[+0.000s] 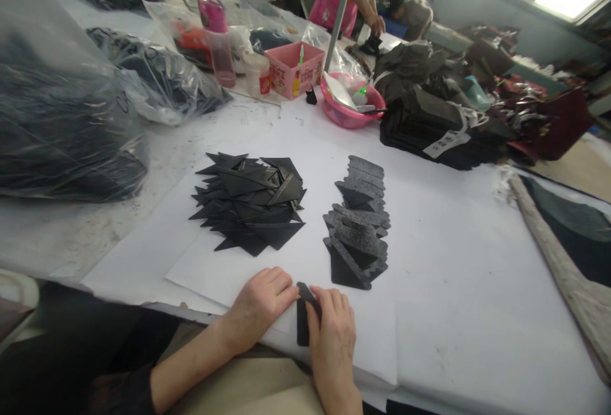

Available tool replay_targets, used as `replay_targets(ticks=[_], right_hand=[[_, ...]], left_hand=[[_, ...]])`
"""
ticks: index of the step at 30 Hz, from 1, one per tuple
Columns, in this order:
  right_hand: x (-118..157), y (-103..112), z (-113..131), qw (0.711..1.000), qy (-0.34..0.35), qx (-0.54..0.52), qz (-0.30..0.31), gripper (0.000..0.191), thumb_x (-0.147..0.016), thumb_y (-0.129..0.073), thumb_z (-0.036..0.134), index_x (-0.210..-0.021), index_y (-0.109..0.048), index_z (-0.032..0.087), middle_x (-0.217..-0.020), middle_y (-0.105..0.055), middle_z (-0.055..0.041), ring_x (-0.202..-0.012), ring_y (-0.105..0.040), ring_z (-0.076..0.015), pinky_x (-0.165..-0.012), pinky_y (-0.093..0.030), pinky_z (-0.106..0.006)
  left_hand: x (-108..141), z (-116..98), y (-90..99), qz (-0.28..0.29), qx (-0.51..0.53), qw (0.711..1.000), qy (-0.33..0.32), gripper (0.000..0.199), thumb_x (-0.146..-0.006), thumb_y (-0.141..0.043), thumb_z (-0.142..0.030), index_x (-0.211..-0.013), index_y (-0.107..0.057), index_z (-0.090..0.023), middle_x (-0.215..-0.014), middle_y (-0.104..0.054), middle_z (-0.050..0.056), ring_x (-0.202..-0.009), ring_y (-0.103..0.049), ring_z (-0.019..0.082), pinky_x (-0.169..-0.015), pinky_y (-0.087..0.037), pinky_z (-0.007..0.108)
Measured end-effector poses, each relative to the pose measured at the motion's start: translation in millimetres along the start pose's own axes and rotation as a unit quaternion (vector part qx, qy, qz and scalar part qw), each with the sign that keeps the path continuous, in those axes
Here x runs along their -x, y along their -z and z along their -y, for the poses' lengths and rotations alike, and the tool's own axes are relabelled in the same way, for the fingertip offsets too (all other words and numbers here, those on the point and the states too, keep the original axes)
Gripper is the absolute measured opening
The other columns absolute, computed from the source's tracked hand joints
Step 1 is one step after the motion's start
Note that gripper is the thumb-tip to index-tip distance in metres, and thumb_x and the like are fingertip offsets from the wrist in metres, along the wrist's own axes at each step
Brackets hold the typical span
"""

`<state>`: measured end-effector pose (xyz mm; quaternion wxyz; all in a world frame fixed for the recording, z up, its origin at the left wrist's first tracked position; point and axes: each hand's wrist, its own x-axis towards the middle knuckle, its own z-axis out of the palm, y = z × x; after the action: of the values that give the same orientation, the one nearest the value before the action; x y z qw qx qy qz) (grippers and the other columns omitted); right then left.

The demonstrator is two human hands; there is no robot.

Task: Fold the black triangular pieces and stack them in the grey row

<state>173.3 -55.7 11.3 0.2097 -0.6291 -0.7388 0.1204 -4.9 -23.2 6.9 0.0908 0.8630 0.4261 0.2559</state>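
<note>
One black piece (302,326) is at the bottom centre of the frame, a folded strip lying across its top. Your right hand (334,329) grasps it from the right, thumb on its face and fingers bent over the strip. Your left hand (262,303) reaches in from the left, its fingertips at the piece's top corner; the view is soft there, so you cannot tell whether they pinch it or only touch it.

Under the piece lies a white sheet (205,275). Just above your hands, left of centre, sits a heap (248,205) of pointed black pieces, spread in layers. Right of it, well apart from the heap, a column (360,221) of overlapping grey and black pieces runs up the frame.

At top centre stand a bottle (219,39), a cup (255,71) and a pink box (289,76), with a pink basin (351,117) to their right. Clear bags (62,122) of dark material fill the upper left. A dark stack (429,119) lies at upper right, and near the top edge a co-worker's hand (376,23) is at a black item (370,44).
</note>
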Motion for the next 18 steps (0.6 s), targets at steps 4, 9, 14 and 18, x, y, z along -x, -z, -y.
replay_targets(ticks=[4, 9, 14, 18], right_hand=[[1.6, -0.3, 4.9, 1.000, 0.004, -0.021, -0.016, 0.018, -0.098, -0.048, 0.022, -0.106, -0.063, 0.025, -0.090, -0.061, -0.0038, -0.084, -0.054, -0.0194, -0.075, -0.041, -0.031], [7.3, -3.6, 7.8, 0.999, 0.010, -0.010, -0.036, 0.019, -0.097, -0.049, 0.018, -0.103, -0.066, 0.024, -0.086, -0.058, -0.0033, -0.080, -0.052, -0.0173, -0.074, -0.039, -0.030], [9.7, -7.1, 6.3, 0.999, 0.023, 0.008, -0.043, 0.021, -0.097, -0.050, 0.017, -0.101, -0.069, 0.025, -0.086, -0.058, -0.0038, -0.080, -0.053, -0.0166, -0.075, -0.040, -0.030], [10.5, -9.7, 3.4, 0.998, 0.038, 0.008, -0.058, 0.022, -0.097, -0.051, 0.018, -0.103, -0.070, 0.026, -0.085, -0.059, -0.0039, -0.079, -0.053, -0.0163, -0.076, -0.040, -0.030]], left_hand=[[0.6, 1.0, -2.8, 0.002, 0.008, 1.000, 0.009, 0.018, -0.099, -0.053, -0.016, -0.082, -0.059, -0.015, -0.081, -0.052, 0.004, -0.077, -0.049, 0.021, -0.066, -0.040, 0.035], [2.5, 1.4, -3.6, -0.010, 0.007, 1.000, 0.006, 0.011, -0.100, -0.050, -0.016, -0.098, -0.061, -0.014, -0.082, -0.055, 0.005, -0.077, -0.051, 0.021, -0.067, -0.043, 0.036], [2.8, 0.4, 1.3, -0.030, -0.008, 0.999, -0.033, 0.017, -0.100, -0.048, -0.011, -0.111, -0.061, -0.012, -0.084, -0.058, 0.006, -0.078, -0.056, 0.019, -0.068, -0.048, 0.033], [3.4, -0.8, 2.2, -0.042, -0.017, 0.998, -0.038, 0.014, -0.098, -0.050, -0.009, -0.104, -0.062, -0.011, -0.084, -0.059, 0.006, -0.078, -0.057, 0.019, -0.068, -0.049, 0.033]])
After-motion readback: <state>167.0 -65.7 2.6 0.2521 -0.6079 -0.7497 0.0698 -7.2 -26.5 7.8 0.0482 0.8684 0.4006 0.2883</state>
